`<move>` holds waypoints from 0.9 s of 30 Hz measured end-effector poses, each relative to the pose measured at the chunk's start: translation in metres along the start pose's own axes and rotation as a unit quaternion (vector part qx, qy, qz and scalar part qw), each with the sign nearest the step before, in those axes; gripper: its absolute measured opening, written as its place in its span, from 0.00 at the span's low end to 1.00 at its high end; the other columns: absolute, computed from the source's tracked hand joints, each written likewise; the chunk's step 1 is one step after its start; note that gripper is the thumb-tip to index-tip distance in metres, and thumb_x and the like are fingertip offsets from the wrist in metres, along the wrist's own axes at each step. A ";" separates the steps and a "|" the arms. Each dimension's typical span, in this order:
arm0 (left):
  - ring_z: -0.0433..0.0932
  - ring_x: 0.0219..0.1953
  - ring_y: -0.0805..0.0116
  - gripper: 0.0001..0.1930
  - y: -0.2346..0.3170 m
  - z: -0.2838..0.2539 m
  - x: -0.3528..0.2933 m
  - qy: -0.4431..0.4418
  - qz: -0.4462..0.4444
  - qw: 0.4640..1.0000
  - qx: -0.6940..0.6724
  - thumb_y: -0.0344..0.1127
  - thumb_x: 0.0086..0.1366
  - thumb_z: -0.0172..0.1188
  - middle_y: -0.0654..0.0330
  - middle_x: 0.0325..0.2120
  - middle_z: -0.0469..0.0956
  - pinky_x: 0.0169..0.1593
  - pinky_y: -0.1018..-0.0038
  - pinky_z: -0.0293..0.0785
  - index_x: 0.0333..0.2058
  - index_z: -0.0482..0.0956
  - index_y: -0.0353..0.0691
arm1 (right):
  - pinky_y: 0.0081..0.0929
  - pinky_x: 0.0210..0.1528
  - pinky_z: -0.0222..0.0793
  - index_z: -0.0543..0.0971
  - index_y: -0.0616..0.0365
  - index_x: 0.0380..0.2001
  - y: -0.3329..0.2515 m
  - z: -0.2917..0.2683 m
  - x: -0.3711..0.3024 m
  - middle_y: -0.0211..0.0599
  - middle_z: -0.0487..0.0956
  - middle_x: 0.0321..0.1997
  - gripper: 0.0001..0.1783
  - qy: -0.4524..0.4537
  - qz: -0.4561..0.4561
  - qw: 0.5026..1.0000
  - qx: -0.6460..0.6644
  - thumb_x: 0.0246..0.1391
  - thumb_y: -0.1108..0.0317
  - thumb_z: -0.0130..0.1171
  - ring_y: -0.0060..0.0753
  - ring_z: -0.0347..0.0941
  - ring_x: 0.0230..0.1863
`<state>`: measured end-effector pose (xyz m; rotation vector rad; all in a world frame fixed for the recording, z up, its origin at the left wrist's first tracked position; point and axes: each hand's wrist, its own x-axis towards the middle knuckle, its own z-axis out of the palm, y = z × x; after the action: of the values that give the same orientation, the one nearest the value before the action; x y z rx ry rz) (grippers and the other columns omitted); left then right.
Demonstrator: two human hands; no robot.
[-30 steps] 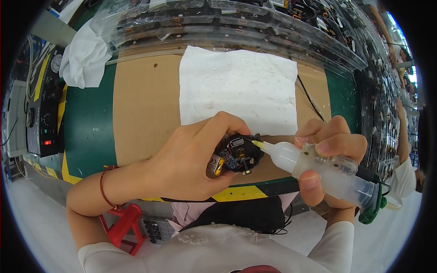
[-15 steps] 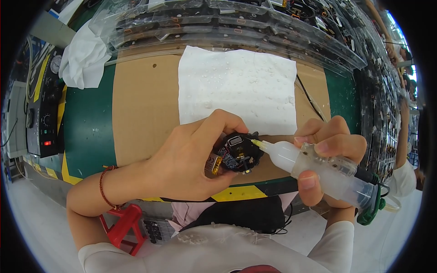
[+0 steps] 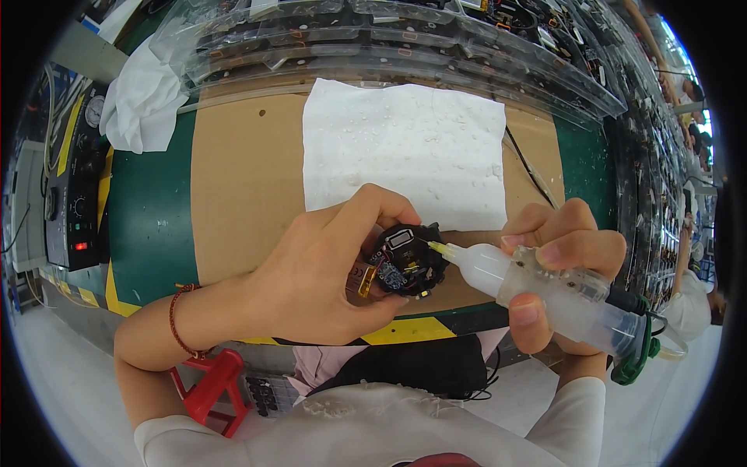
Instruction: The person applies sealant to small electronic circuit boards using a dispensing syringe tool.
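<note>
In my left hand (image 3: 327,268) is a round black electronic module (image 3: 419,268) with a small circuit board and wires showing, gripped between thumb and fingers. A silvery part with a yellow edge (image 3: 361,279) sticks out beside it, under my palm. My right hand (image 3: 564,257) is wrapped round a large dispensing syringe (image 3: 537,284) filled with white, cloudy material. Its yellowish needle tip (image 3: 442,247) points left at the module's upper right side; I cannot tell whether it touches. A green cap with a hose (image 3: 642,350) closes the syringe's rear end.
A white sheet with clear blobs (image 3: 405,148) lies on the brown board (image 3: 245,187). Stacked clear trays of black parts (image 3: 389,50) stand behind. At left are a black dispenser box with a gauge (image 3: 76,194) and crumpled white paper (image 3: 145,97). A red stool (image 3: 214,393) stands below.
The module has turned and tilted slightly in my left hand, showing more of its circuit board. My right hand and the syringe are almost unmoved. At far right, a person's arm has shifted.
</note>
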<state>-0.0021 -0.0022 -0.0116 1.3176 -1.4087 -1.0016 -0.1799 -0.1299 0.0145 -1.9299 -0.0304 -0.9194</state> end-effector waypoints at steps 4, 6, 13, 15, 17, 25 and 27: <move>0.76 0.26 0.63 0.27 0.002 0.000 -0.001 -0.004 -0.004 1.000 -0.009 0.28 0.41 0.64 0.54 0.28 0.73 0.28 0.75 0.72 0.41 0.62 0.36 | 0.24 0.29 0.69 0.64 0.63 0.34 -0.001 0.002 -0.001 0.39 0.65 0.23 0.24 0.013 -0.005 1.000 0.001 0.35 0.71 0.66 0.26 0.62 0.20; 0.76 0.26 0.63 0.27 0.001 0.000 -0.001 -0.006 -0.001 1.000 -0.012 0.28 0.41 0.64 0.54 0.28 0.73 0.28 0.75 0.72 0.41 0.61 0.36 | 0.24 0.29 0.69 0.64 0.63 0.33 -0.001 0.004 -0.001 0.39 0.65 0.23 0.24 0.024 -0.005 1.000 0.003 0.35 0.71 0.66 0.26 0.62 0.20; 0.76 0.27 0.62 0.27 0.004 -0.007 0.001 -0.015 -0.034 0.999 -0.025 0.27 0.42 0.63 0.52 0.29 0.73 0.30 0.75 0.72 0.41 0.61 0.36 | 0.29 0.32 0.63 0.61 0.49 0.31 -0.012 0.004 -0.001 0.32 0.58 0.23 0.24 0.002 0.122 0.992 -0.011 0.37 0.61 0.66 0.28 0.58 0.25; 0.76 0.27 0.60 0.27 0.001 -0.009 -0.001 0.005 -0.014 1.000 -0.015 0.27 0.41 0.62 0.52 0.29 0.72 0.30 0.73 0.72 0.41 0.61 0.36 | 0.28 0.33 0.63 0.61 0.49 0.31 -0.012 0.008 0.001 0.32 0.58 0.24 0.23 0.015 0.114 0.993 0.004 0.38 0.61 0.65 0.28 0.58 0.26; 0.76 0.28 0.58 0.26 0.003 -0.010 0.000 0.033 0.003 0.999 0.008 0.26 0.41 0.61 0.52 0.28 0.72 0.30 0.71 0.72 0.41 0.61 0.36 | 0.27 0.33 0.62 0.61 0.49 0.31 -0.013 0.009 0.001 0.32 0.59 0.26 0.22 0.037 0.089 0.995 -0.014 0.39 0.61 0.64 0.28 0.59 0.28; 0.74 0.28 0.59 0.23 0.002 -0.002 0.004 0.035 0.091 0.994 0.053 0.30 0.45 0.62 0.53 0.28 0.72 0.30 0.71 0.70 0.39 0.62 0.36 | 0.20 0.33 0.56 0.58 0.52 0.33 -0.007 -0.005 -0.020 0.33 0.55 0.29 0.23 0.103 0.065 0.992 -0.030 0.44 0.51 0.57 0.28 0.57 0.29; 0.74 0.27 0.60 0.21 0.004 -0.004 0.003 0.036 0.097 0.994 0.034 0.30 0.45 0.61 0.53 0.27 0.72 0.29 0.72 0.70 0.38 0.62 0.36 | 0.21 0.34 0.55 0.58 0.52 0.33 -0.003 -0.003 -0.020 0.33 0.55 0.29 0.23 0.108 0.053 0.992 -0.033 0.45 0.51 0.55 0.28 0.57 0.29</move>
<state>0.0010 -0.0050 -0.0063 1.2272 -1.4950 -0.7746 -0.1977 -0.1238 0.0057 -1.8635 0.2311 -1.0636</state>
